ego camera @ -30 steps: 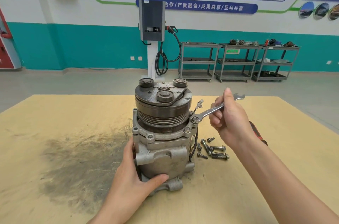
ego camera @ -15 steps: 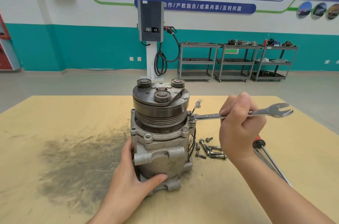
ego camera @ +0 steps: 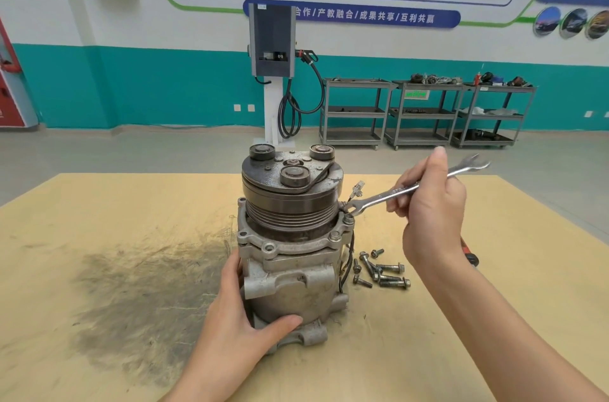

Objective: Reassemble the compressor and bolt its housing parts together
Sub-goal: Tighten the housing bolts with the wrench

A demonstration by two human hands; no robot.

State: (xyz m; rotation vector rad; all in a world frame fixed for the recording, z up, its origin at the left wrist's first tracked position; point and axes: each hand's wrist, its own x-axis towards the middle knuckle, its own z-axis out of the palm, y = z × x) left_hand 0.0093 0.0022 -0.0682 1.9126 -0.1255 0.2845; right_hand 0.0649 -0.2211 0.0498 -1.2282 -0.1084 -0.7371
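Upright on the wooden table (ego camera: pixel 99 236), pulley end up and long axis vertical, stands the compressor (ego camera: pixel 290 246), braced low down by the left hand (ego camera: pixel 244 319). Seemingly mid-tightening, the right hand (ego camera: pixel 431 207) grips a wrench (ego camera: pixel 395 192) just above a flange bolt (ego camera: pixel 348 220); next, reseat and turn.

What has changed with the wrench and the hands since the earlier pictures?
The right hand swung the wrench handle out to the right, then back; its head now sits just above the flange bolt. The left hand kept holding the compressor; the loose bolts stayed.
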